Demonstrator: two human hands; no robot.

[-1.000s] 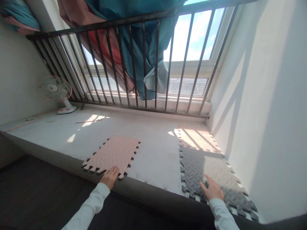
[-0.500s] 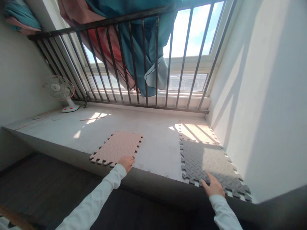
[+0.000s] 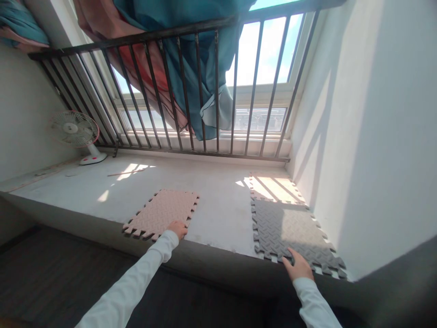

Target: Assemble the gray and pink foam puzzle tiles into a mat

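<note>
A pink foam mat tile (image 3: 163,210) with jigsaw edges lies on the white window ledge, its near edge at the ledge's front. My left hand (image 3: 178,228) is closed on its near right corner, the fingertips partly hidden. Farther right, a grey foam mat tile (image 3: 290,228) lies beside the wall, with a paler pink foam tile (image 3: 275,187) against its far edge. My right hand (image 3: 299,265) is at the grey tile's near edge, thumb and forefinger apart, touching it without a visible grip.
A white fan (image 3: 73,130) stands at the ledge's left end. Dark metal railing (image 3: 164,146) runs along the back, before a window and teal and pink curtains (image 3: 194,82). A thin stick (image 3: 125,173) lies on the ledge. The white wall (image 3: 351,159) bounds the right.
The whole view has shifted slightly, so everything sits a little farther left. Both hands stay at the same tile edges, and the tiles keep their places on the ledge.
</note>
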